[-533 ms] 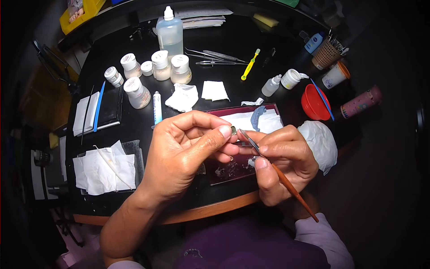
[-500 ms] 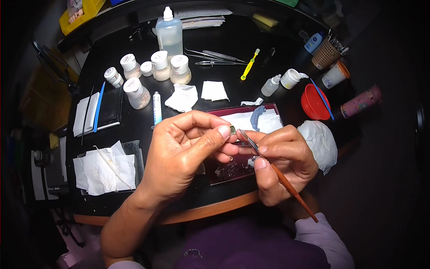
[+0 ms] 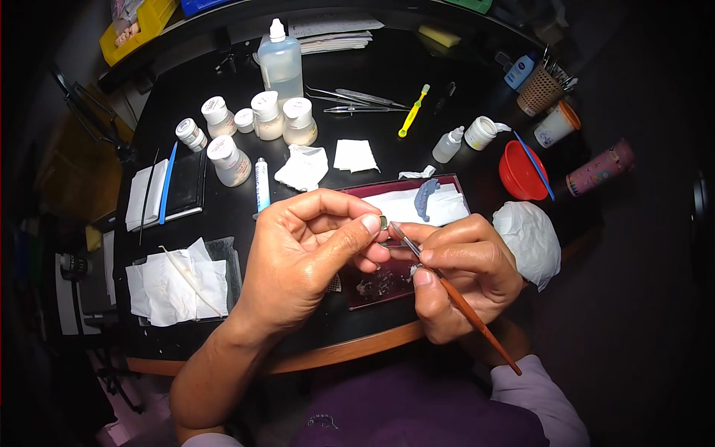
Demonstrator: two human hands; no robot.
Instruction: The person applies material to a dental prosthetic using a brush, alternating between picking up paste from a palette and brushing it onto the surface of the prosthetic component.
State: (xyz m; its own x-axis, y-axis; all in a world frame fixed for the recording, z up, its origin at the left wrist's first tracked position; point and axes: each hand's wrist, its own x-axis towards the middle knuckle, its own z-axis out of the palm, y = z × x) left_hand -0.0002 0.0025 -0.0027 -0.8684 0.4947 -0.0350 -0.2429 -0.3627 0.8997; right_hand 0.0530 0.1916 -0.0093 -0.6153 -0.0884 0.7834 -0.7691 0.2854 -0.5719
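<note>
Between thumb and index finger, my left hand [image 3: 305,249] pinches a small dark crown-like piece [image 3: 383,223]; fingertips cover most of it. My right hand [image 3: 469,272] grips a brush [image 3: 465,305] with a reddish-brown wooden handle and a metal ferrule. Its tip points up and left, close beside the small piece; whether they touch I cannot tell. Below both hands lies a dark red tray [image 3: 372,299] with whitish smears. White tissue [image 3: 395,203] covers its far part, and a blue-grey curved moulded piece [image 3: 426,200] rests there.
White-lidded jars [image 3: 227,160] and a large clear bottle [image 3: 281,67] stand at the back left. Tweezers [image 3: 365,97] and a yellow toothbrush [image 3: 413,112] lie behind. To the right are a dropper bottle [image 3: 447,146], a red bowl [image 3: 518,175] and a white-wrapped bundle [image 3: 529,242]. Folded tissues [image 3: 175,283] lie left.
My right hand and the brush have shifted slightly left, the brush tip moving a little lower beside the small piece. My left hand keeps its pinch, almost unmoved.
</note>
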